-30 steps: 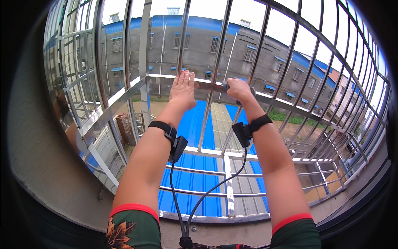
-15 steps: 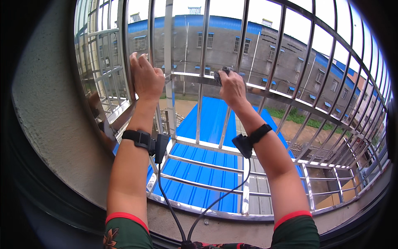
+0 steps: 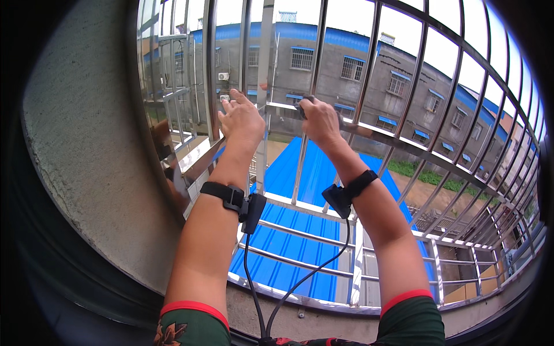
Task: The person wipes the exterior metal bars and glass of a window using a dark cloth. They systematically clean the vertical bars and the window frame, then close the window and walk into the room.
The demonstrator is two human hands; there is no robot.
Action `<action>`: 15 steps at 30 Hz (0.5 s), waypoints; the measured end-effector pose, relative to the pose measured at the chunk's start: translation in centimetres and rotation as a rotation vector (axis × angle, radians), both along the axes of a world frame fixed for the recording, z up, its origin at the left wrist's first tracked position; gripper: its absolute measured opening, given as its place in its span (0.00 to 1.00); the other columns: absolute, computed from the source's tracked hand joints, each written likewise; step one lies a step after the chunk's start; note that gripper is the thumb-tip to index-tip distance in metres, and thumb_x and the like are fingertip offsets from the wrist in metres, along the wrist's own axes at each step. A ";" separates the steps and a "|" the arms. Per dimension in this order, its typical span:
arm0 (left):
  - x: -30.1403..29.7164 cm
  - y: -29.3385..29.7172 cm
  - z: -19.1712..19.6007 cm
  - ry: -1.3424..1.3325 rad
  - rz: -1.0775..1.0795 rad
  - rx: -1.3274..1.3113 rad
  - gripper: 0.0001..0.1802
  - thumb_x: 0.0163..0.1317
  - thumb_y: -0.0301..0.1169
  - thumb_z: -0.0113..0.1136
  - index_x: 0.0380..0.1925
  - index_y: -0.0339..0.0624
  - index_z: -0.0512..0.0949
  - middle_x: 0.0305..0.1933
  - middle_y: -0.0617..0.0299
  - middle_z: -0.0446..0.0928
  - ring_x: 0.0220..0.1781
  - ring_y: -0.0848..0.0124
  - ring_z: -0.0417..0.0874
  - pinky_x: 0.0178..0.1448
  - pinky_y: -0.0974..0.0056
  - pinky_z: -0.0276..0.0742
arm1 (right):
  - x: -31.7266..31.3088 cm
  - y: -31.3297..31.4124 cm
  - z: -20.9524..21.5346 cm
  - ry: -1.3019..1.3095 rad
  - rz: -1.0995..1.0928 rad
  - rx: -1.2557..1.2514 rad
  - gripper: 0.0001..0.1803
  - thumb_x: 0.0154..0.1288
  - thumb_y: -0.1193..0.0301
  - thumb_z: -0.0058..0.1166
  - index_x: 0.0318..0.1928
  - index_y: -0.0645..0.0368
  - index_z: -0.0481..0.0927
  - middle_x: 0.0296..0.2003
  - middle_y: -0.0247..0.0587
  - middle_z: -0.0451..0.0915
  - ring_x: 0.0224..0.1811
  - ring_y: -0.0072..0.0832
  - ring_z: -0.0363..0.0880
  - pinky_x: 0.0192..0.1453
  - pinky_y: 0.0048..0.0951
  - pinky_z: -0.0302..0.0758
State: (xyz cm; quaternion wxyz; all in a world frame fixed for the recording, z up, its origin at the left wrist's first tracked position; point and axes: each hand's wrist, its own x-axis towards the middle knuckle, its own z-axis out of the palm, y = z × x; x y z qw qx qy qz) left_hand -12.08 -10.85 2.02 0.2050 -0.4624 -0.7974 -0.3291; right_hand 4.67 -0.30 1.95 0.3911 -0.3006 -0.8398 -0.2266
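A dark, crumpled cloth [image 3: 302, 105] is pinched in my right hand [image 3: 322, 122], pressed against the shiny horizontal rail [image 3: 381, 136] of a metal window cage. Part of the cloth is hidden behind the fingers. To its left, my left hand [image 3: 242, 124] is raised with its fingers apart and nothing visible in them. It overlaps the cage's upright bars, just left of a flat light post [image 3: 266, 52]; whether the fingertips touch metal I cannot tell.
A rough wall [image 3: 81, 138] borders the cage on the left. Black wrist bands with boxes and cables [image 3: 294, 285] hang between my forearms. Lower cage bars cross above a blue corrugated roof [image 3: 283, 236]. Beyond stands a grey building [image 3: 340, 69].
The view has swung a little left. My right hand and the cloth have slid left along the rail, nearer the post. My left hand has come off the upright bar and its fingers have loosened.
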 end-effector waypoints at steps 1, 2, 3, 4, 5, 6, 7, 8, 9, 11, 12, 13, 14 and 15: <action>-0.2 0.2 -0.3 0.012 0.010 0.007 0.41 0.61 0.34 0.51 0.68 0.23 0.46 0.66 0.39 0.63 0.73 0.50 0.57 0.72 0.50 0.55 | -1.6 -0.6 0.1 0.014 0.061 0.084 0.13 0.48 0.74 0.55 0.38 0.58 0.78 0.34 0.47 0.79 0.45 0.43 0.79 0.50 0.38 0.72; -0.3 0.4 -0.5 0.024 0.024 0.014 0.41 0.61 0.34 0.50 0.68 0.23 0.46 0.67 0.38 0.62 0.73 0.49 0.57 0.72 0.50 0.56 | -3.1 -1.0 0.1 0.030 0.126 0.167 0.14 0.48 0.74 0.56 0.39 0.58 0.78 0.34 0.47 0.79 0.46 0.43 0.79 0.51 0.38 0.72; -0.4 0.6 -0.4 0.039 0.038 0.029 0.40 0.61 0.34 0.50 0.67 0.22 0.46 0.68 0.37 0.60 0.73 0.48 0.56 0.72 0.50 0.56 | -4.4 -0.1 0.1 -0.075 -0.013 0.171 0.17 0.50 0.73 0.55 0.43 0.59 0.77 0.38 0.47 0.79 0.48 0.43 0.78 0.53 0.37 0.71; 0.2 0.5 -0.1 0.027 0.023 0.030 0.40 0.61 0.34 0.50 0.67 0.22 0.46 0.68 0.37 0.59 0.73 0.47 0.56 0.72 0.50 0.56 | -5.1 1.2 0.3 -0.222 -0.196 -0.074 0.20 0.53 0.71 0.55 0.49 0.58 0.76 0.44 0.50 0.80 0.52 0.45 0.77 0.55 0.37 0.70; 0.9 0.3 0.0 0.015 0.010 0.031 0.40 0.62 0.35 0.49 0.67 0.22 0.47 0.69 0.36 0.57 0.73 0.46 0.55 0.72 0.50 0.56 | -5.7 2.3 0.3 -0.274 -0.273 -0.182 0.20 0.54 0.70 0.55 0.49 0.59 0.78 0.46 0.52 0.80 0.53 0.44 0.78 0.55 0.36 0.71; 0.9 0.1 0.3 0.010 0.016 0.030 0.40 0.62 0.35 0.49 0.67 0.22 0.47 0.69 0.35 0.56 0.73 0.45 0.55 0.72 0.51 0.56 | -6.9 2.7 0.6 -0.321 -0.329 -0.291 0.19 0.56 0.69 0.54 0.49 0.59 0.79 0.48 0.54 0.79 0.54 0.44 0.78 0.54 0.36 0.72; 0.6 -0.1 0.2 0.013 0.002 0.042 0.39 0.62 0.34 0.49 0.67 0.22 0.47 0.69 0.35 0.55 0.73 0.45 0.55 0.72 0.51 0.56 | -8.0 2.9 1.4 -0.292 -0.289 -0.415 0.17 0.56 0.69 0.53 0.46 0.59 0.81 0.48 0.56 0.80 0.54 0.42 0.78 0.52 0.36 0.74; 0.6 -0.1 0.2 0.009 0.001 0.044 0.39 0.62 0.35 0.49 0.67 0.22 0.48 0.69 0.35 0.56 0.73 0.45 0.55 0.72 0.51 0.56 | -8.6 3.3 2.4 -0.264 -0.248 -0.539 0.16 0.56 0.69 0.53 0.44 0.59 0.83 0.47 0.57 0.80 0.53 0.41 0.79 0.50 0.36 0.75; 1.9 0.8 0.3 -0.001 -0.034 0.051 0.39 0.62 0.35 0.49 0.67 0.22 0.48 0.69 0.35 0.56 0.73 0.45 0.55 0.72 0.51 0.56 | -8.0 6.2 1.8 -0.239 -0.225 -0.448 0.13 0.53 0.70 0.53 0.38 0.57 0.85 0.43 0.52 0.82 0.49 0.40 0.82 0.46 0.38 0.77; 1.0 0.8 0.1 -0.020 -0.048 0.061 0.39 0.62 0.35 0.49 0.66 0.21 0.49 0.69 0.34 0.56 0.73 0.45 0.55 0.72 0.51 0.57 | -9.7 5.2 0.0 -0.155 -0.194 -0.320 0.13 0.52 0.70 0.54 0.38 0.56 0.85 0.41 0.49 0.83 0.46 0.41 0.82 0.46 0.39 0.77; 1.0 1.0 -0.1 -0.009 -0.059 0.103 0.39 0.61 0.35 0.49 0.66 0.21 0.50 0.68 0.35 0.58 0.72 0.44 0.56 0.71 0.51 0.58 | -9.8 4.9 -0.7 -0.115 -0.195 -0.249 0.13 0.51 0.69 0.54 0.38 0.55 0.85 0.40 0.47 0.84 0.45 0.41 0.82 0.46 0.40 0.77; 1.0 0.9 -0.3 -0.003 -0.062 0.152 0.38 0.61 0.36 0.50 0.65 0.21 0.52 0.67 0.35 0.59 0.71 0.43 0.57 0.71 0.51 0.59 | -9.7 4.4 -1.1 -0.058 -0.135 -0.140 0.12 0.50 0.67 0.56 0.36 0.54 0.84 0.36 0.44 0.84 0.42 0.44 0.82 0.46 0.42 0.77; 0.9 0.9 -0.3 0.003 -0.067 0.201 0.38 0.60 0.36 0.51 0.65 0.21 0.53 0.66 0.36 0.61 0.71 0.42 0.58 0.70 0.50 0.61 | -9.9 4.1 -1.3 0.028 0.008 -0.165 0.12 0.51 0.66 0.55 0.36 0.54 0.84 0.36 0.44 0.84 0.41 0.45 0.82 0.46 0.43 0.76; -0.1 0.4 -0.5 0.014 -0.033 0.194 0.38 0.61 0.39 0.50 0.64 0.21 0.54 0.66 0.35 0.60 0.71 0.42 0.57 0.70 0.50 0.61 | -10.6 1.6 -1.1 0.106 0.169 -0.199 0.12 0.52 0.65 0.55 0.36 0.54 0.84 0.36 0.44 0.84 0.41 0.46 0.82 0.46 0.43 0.76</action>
